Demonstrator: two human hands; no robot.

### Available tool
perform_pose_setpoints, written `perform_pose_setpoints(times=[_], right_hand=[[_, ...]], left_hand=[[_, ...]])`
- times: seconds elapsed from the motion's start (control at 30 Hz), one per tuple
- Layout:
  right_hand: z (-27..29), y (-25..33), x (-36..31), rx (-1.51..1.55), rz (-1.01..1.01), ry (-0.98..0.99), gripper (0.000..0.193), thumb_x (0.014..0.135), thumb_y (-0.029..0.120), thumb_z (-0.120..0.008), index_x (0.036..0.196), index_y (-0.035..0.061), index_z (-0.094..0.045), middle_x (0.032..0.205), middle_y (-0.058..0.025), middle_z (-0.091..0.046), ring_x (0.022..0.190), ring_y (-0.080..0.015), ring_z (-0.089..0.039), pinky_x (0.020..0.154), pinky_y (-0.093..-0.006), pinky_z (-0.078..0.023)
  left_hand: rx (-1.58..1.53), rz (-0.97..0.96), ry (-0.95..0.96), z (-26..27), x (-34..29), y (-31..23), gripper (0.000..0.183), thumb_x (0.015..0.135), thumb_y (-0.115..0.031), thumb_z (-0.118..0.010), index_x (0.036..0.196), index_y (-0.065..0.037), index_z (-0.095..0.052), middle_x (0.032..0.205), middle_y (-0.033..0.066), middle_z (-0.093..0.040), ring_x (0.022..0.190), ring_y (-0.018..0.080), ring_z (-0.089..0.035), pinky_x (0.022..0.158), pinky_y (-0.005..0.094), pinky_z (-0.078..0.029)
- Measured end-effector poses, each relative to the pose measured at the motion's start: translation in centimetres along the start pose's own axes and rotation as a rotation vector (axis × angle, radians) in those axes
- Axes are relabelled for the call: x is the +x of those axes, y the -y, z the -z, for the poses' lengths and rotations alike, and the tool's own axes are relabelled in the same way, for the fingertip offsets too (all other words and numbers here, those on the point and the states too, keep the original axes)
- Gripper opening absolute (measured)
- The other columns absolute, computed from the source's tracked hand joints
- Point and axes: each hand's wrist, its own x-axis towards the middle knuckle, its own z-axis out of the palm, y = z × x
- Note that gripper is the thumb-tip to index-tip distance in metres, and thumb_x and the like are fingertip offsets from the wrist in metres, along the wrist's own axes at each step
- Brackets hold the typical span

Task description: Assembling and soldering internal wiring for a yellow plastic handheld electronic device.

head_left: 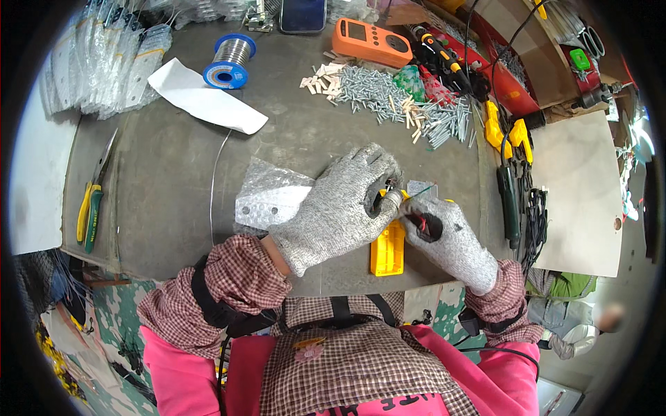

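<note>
Gripping a small part with thin red and dark wires (416, 220) between gloved fingertips, a worker bends over a yellow plastic block (388, 248) near the front edge of a grey table (166, 201). The right hand (444, 239) is curled around the wired part, pinching it; the left hand (340, 208) arches in from the other side, its fingertips closed on the same spot, though what exactly they press is hidden under the glove. Both hands meet directly above the upper end of the yellow block, whose long axis runs away from the worker, toward the far side of the table. The block lies just below and between the two hands, with the right hand slightly nearer its top end and the left hand covering its upper left corner.

Under the left wrist sits a clear bubble-wrap pouch (267, 197). Farther out, a heap of silver screws (388, 97) mixed with small pale wooden pieces spreads across the far side, beside an orange multimeter (371, 41). A blue spool of solder wire (230, 61) and a white paper strip (205, 97) lie to the far left, and yellow-handled pliers (90, 208) rest at the left edge. Yellow-handled cutters (506, 132) and a dark green soldering iron (508, 204) lie to the right, well apart from the work.
</note>
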Motion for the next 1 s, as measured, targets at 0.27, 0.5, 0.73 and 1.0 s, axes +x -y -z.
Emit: perform_pose_setpoints(times=[0.27,0.5,0.73,1.0], right_hand=[[-0.1,-0.1,0.5,-0.540,0.312,0.081,0.033,0.074,0.013,-0.067,0.106,0.0051,-0.065,0.105,-0.0127,-0.060,0.105,-0.0334,-0.057,0.093,-0.0442,-0.046],[-0.2,-0.1,-0.5,-0.429,0.202,0.122,0.028,0.082,0.014,-0.060,0.108,0.0057,-0.063,0.108,-0.0146,-0.060,0.104,-0.0359,-0.058,0.086,-0.0461,-0.050],[0.4,-3.1,-0.3,0.196,0.109,-0.066,0.024,0.092,0.020,-0.064,0.109,0.0025,-0.066,0.103,-0.0150,-0.068,0.096,-0.0331,-0.065,0.085,-0.0410,-0.052],[-1.5,-2.0,0.1,0.903,-0.240,-0.083,0.037,0.101,0.019,-0.057,0.135,0.0041,-0.055,0.098,-0.0072,-0.068,0.084,-0.0104,-0.061,0.076,-0.0260,-0.051]], left_hand=[[0.060,-0.013,0.104,0.1,-0.2,0.2,0.018,0.089,-0.008,-0.066,0.105,-0.003,-0.059,0.101,0.0155,-0.059,0.095,0.0330,-0.060,0.083,0.0407,-0.049],[0.018,-0.047,0.240,0.9,-0.4,-1.2,0.026,0.086,-0.006,-0.064,0.112,-0.002,-0.059,0.103,0.0168,-0.061,0.095,0.0345,-0.062,0.086,0.0428,-0.049],[0.326,-0.372,0.495,1.1,0.1,-1.5,0.034,0.077,-0.006,-0.068,0.110,-0.010,-0.067,0.103,0.0094,-0.064,0.097,0.0261,-0.062,0.088,0.0410,-0.050],[0.570,-0.520,0.523,1.6,0.3,-3.7,0.033,0.085,-0.011,-0.066,0.117,-0.007,-0.068,0.098,0.0072,-0.063,0.096,0.0211,-0.063,0.087,0.0375,-0.053]])
